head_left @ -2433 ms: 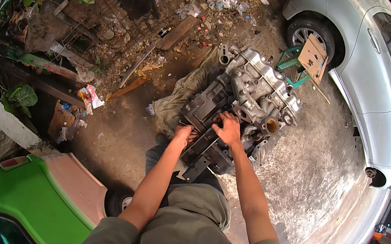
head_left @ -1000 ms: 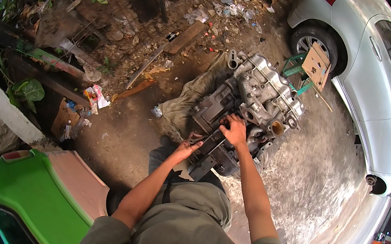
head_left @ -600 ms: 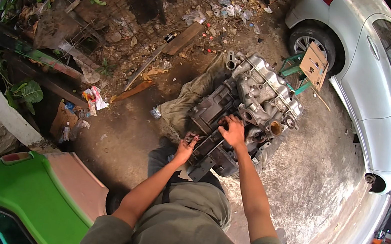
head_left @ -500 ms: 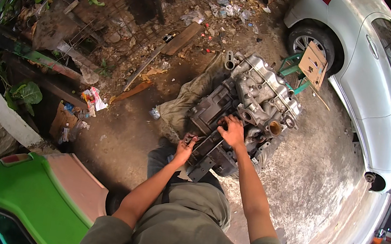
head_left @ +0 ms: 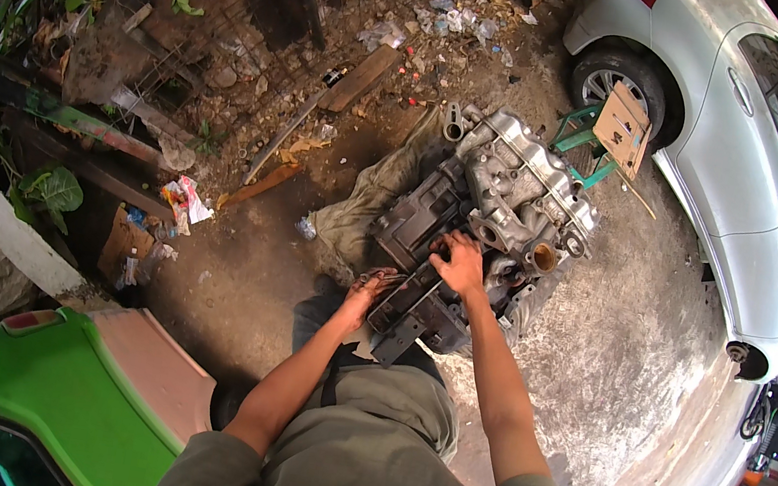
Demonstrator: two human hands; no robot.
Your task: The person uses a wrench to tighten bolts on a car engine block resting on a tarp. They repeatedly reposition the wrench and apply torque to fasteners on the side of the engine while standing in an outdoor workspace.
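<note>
No writing or numbers can be read

A wide head-worn fisheye is looking steeply down from above the left hand (head_left: 364,292) and right hand (head_left: 457,262).

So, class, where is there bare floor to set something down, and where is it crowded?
Bare floor lies between the engine and the silver car; another patch between the cloth and the green car. Crowded: the litter beyond the wooden plank, and the engine around the left hand and right hand.
</note>
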